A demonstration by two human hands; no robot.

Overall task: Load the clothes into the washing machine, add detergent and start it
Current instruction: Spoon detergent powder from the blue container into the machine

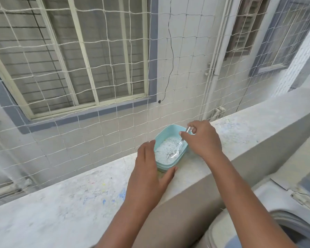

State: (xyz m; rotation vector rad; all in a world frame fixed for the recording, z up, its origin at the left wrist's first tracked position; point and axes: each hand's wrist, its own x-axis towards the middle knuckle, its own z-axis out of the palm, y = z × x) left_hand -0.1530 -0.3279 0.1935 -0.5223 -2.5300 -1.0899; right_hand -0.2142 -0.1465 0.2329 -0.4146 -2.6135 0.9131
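A light blue plastic box (pixel 166 131) of white detergent powder (pixel 166 146) stands on the concrete ledge (pixel 75 199). My right hand (pixel 202 138) pinches the handle of a metal spoon (pixel 179 146), whose bowl lies in the powder at the box's near corner. My left hand (pixel 149 174) sits against the box's left side, fingers straight along it and thumb by its front corner. The washing machine (pixel 283 208) shows at the bottom right, its tub opening partly in view with something blue inside.
A rope net (pixel 115 111) rises from the ledge's far edge, with a tiled wall and barred windows behind it. The ledge runs from lower left to upper right. The machine's raised lid (pixel 304 161) stands at the right edge.
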